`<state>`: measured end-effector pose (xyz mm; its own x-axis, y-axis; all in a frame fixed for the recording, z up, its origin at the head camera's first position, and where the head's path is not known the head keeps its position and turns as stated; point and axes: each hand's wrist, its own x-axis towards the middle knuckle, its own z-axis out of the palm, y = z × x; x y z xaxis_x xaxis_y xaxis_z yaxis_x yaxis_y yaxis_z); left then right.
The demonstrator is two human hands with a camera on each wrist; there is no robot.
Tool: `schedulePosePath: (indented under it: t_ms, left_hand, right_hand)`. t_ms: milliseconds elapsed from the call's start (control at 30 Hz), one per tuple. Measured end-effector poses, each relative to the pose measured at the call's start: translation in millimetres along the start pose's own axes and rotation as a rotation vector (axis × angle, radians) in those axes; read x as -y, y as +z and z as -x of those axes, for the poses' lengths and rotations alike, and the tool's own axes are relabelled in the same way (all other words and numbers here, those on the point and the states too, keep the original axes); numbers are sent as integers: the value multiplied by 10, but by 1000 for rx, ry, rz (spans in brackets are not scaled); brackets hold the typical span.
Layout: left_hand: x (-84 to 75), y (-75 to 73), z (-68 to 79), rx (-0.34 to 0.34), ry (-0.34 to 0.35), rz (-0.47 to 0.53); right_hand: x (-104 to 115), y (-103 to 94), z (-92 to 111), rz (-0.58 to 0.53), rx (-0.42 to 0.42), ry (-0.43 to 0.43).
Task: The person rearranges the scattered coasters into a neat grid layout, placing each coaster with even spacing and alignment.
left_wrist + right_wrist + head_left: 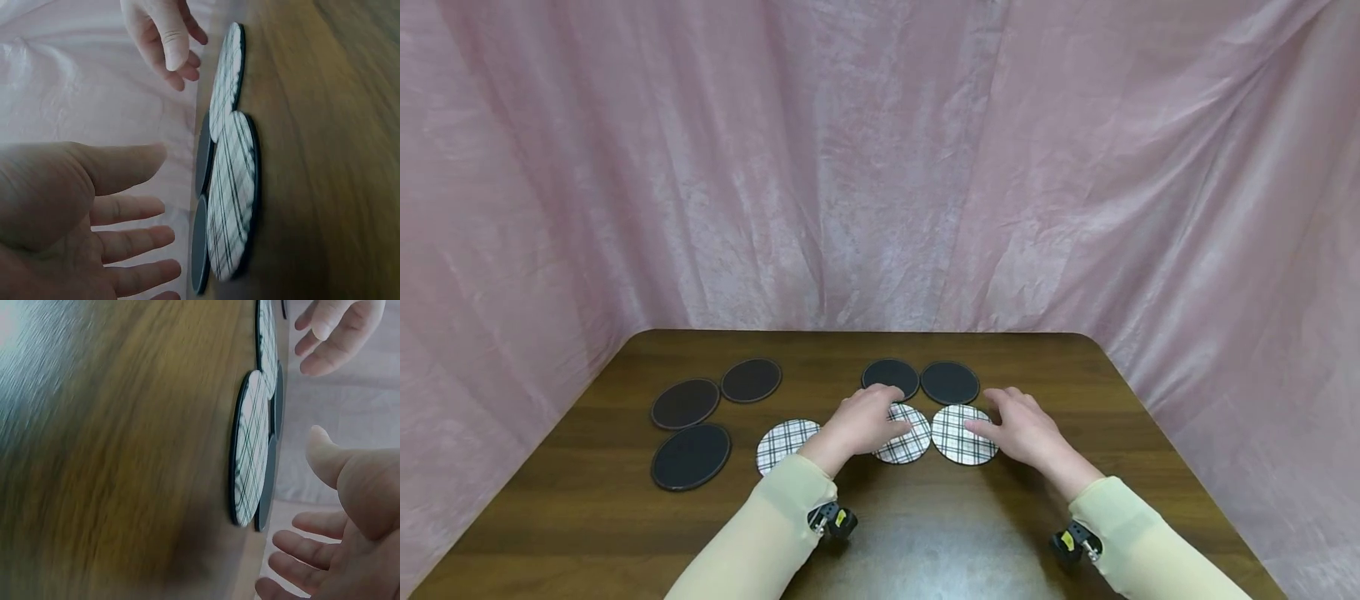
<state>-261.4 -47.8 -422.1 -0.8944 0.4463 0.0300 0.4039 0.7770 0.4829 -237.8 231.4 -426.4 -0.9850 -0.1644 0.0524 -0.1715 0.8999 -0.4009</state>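
Observation:
My left hand (859,421) hovers over the left part of a round plaid coaster (908,446), fingers extended and holding nothing. Just right of that coaster lies another plaid coaster (958,442), its edge touching or almost touching the first. Above its right edge is my right hand (1026,427), also holding nothing, with thumb and fingers spread apart. In the left wrist view a gap shows between the left hand (94,212) and the coasters. The right wrist view likewise shows the right hand (350,531) apart from the plaid coaster (250,450) beside it.
Behind the plaid pair lie two black coasters, one on the left (887,375) and one on the right (950,382). A third plaid coaster (781,443) is partly hidden by my left arm. Three black coasters (691,457) sit at the left of the wooden table (587,492). Pink curtains (880,167) hang behind.

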Motion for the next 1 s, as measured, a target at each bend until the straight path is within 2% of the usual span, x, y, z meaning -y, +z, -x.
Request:
schedulePosePath:
  t_ms: [167,400,600,1000]
  left_hand:
    - [154,-62,165,-15,-44,-43]
    - [352,-132,346,-47,-131,-113]
    - [491,-185,480,-71,-181,-157]
    - [717,-297,746,-89,-272,-191]
  right_hand:
    - [146,85,-40,-9,17,-25]
    - [290,193,-131,-11,6,-109]
    - [437,285,-170,-13,45,-128]
    - [795,446,-238,-53,76,-191]
